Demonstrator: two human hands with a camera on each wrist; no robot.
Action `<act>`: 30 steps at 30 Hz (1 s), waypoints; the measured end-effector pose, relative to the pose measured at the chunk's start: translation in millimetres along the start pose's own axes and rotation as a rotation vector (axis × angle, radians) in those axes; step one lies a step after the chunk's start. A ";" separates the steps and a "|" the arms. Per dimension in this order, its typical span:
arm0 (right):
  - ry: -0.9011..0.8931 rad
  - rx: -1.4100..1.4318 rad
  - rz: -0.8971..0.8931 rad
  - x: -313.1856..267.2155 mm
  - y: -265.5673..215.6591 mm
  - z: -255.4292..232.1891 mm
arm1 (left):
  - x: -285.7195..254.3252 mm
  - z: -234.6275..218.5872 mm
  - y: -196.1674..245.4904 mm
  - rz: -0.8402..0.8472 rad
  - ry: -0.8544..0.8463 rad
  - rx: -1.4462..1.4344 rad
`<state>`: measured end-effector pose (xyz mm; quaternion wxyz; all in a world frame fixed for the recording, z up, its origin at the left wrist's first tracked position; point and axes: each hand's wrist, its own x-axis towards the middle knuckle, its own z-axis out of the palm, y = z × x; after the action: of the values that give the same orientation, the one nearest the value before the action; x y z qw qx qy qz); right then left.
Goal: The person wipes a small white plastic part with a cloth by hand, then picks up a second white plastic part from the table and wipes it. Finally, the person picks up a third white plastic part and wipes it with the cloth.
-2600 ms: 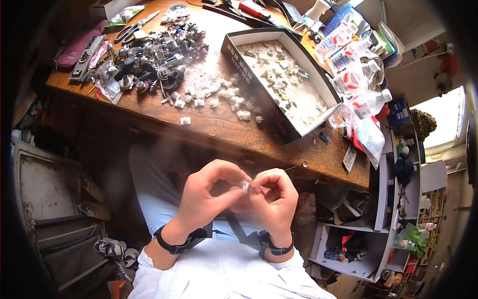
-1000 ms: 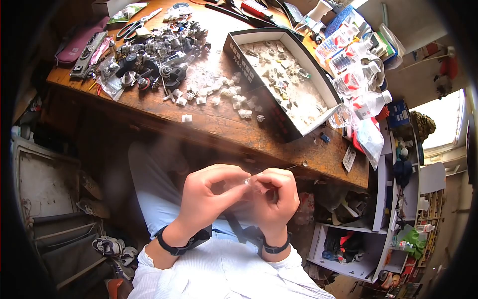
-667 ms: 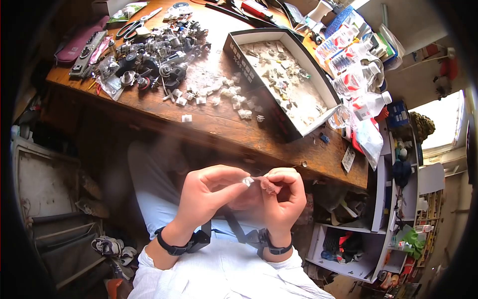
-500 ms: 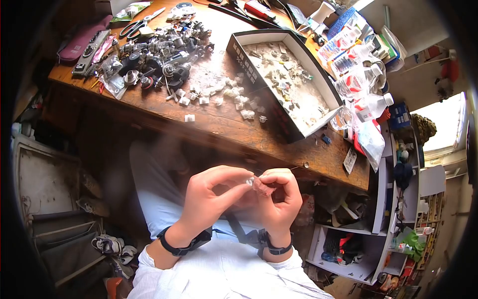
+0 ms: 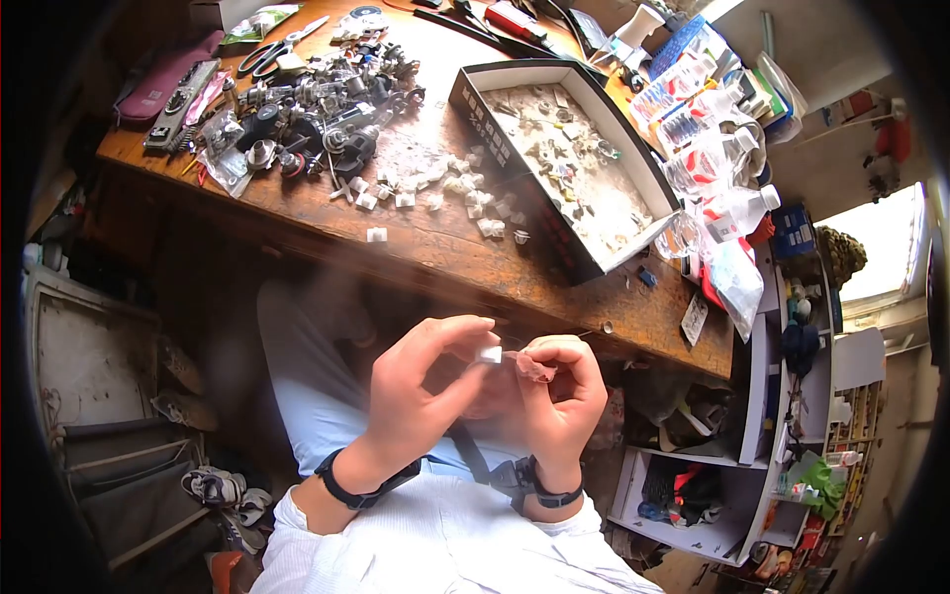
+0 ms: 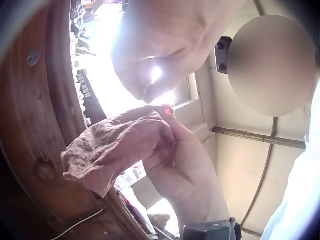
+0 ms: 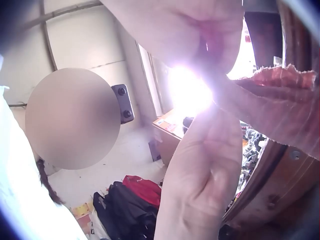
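Note:
Over the lap, my left hand holds a small white plastic piece at the tips of thumb and fingers, with a finger raised above it. Close on its right, my right hand pinches a crumpled reddish-brown cloth, a thin twisted end of which points toward the white piece. In the left wrist view the cloth hangs out wide from the right hand. The right wrist view shows the cloth's ragged edge; glare there hides the fingertips and the white piece.
Several similar white pieces lie on the wooden table in front. Behind them is a heap of dark bulb-like parts. A black-sided box holds small bits, and plastic bottles line the right side.
The cloth, gathered against the white piece half a second ago, has drawn slightly right with the right hand. The left fingers have spread and the white piece has turned, showing a flat face.

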<state>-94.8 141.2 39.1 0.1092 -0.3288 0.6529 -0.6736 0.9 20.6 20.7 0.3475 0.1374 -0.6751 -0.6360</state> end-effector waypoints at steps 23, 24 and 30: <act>-0.117 0.309 0.297 2.0 11.3 -14.1 | 3.8 2.4 -1.8 0.335 -0.007 0.280; -0.116 0.308 0.297 2.7 9.5 -13.3 | 4.3 2.2 -1.7 0.358 0.006 0.309; -0.147 0.223 0.321 4.4 -1.6 -10.3 | 3.0 4.1 -2.4 0.317 0.009 0.244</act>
<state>-103.7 147.2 42.7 0.2983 -0.2545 0.6087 -0.6897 -4.5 21.4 19.5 0.4270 0.0733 -0.7589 -0.4861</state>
